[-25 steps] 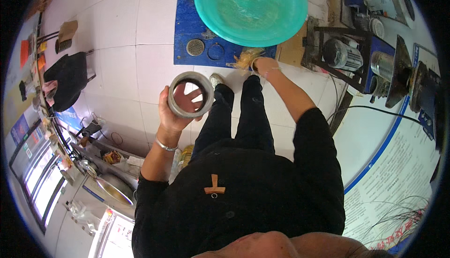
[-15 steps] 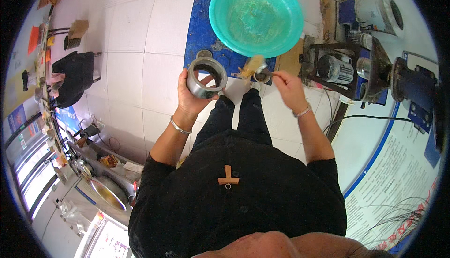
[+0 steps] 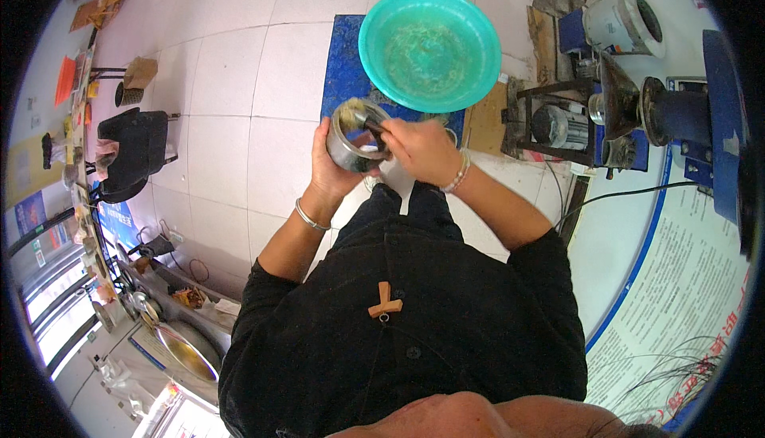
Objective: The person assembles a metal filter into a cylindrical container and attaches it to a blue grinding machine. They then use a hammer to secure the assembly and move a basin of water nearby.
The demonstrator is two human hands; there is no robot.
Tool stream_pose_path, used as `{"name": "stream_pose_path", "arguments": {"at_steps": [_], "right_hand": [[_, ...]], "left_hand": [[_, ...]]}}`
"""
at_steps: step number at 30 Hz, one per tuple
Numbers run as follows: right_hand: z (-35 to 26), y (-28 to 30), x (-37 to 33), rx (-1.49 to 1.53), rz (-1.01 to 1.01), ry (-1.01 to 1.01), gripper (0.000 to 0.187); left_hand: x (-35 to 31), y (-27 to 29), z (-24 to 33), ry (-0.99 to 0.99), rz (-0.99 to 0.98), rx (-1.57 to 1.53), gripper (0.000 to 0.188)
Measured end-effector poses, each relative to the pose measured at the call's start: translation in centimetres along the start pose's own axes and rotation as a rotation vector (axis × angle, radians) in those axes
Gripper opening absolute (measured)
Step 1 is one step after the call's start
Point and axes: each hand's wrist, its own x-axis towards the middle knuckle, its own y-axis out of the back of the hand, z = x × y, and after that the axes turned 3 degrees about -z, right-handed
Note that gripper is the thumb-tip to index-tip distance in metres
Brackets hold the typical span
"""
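My left hand (image 3: 325,170) grips a thick-walled metal ring (image 3: 341,154) from its left side and from below, with its opening tilted up. A brush (image 3: 354,111) with pale, yellowish bristles reaches into that opening. My right hand (image 3: 424,151) is closed round the brush's dark handle, right beside the ring's rim. Beyond my hands, a large green basin (image 3: 488,81) holding cloudy liquid rests on a blue board (image 3: 341,60). The right hand partly covers a small round part behind it.
On the right, a motor (image 3: 554,126) sits in a dark metal frame, near a machine with a blue body (image 3: 721,127) and a white bucket (image 3: 617,24). A black cable (image 3: 629,194) runs along there. A black chair (image 3: 131,147) stands at the left.
My right hand has moved left, bringing the brush from beside the board into the metal ring. The left hand still holds the ring. The view has shifted, so the basin sits lower.
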Motion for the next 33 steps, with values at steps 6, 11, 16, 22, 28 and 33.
{"name": "stream_pose_path", "arguments": {"at_steps": [6,11,16,22,28,33], "right_hand": [[-3.6,3.7,5.1,-0.414,-0.421,0.115,0.014],[-0.5,4.5,10.5,0.353,-0.72,0.05,0.022],[1.6,4.0,5.7,1.324,-0.523,-0.464,0.025],[15.6,-1.2,-7.6,0.523,0.024,-0.639,0.024],[22.1,-11.0,-14.3,-0.217,-0.28,-0.786,0.024],[25.0,-15.6,-13.5,-0.303,-0.445,-0.877,0.024]], "left_hand": [[-0.2,1.2,3.6,-0.203,-0.046,0.357,0.059],[0.0,0.2,6.8,-0.346,-0.16,0.643,0.065],[-0.7,1.3,7.6,-0.338,-0.143,0.461,0.069],[-2.9,7.7,3.8,-0.076,-0.051,0.104,0.065],[-5.5,10.8,-0.9,-0.01,0.082,-0.128,0.065],[-6.9,10.8,-2.4,0.008,0.061,-0.25,0.058]]}}
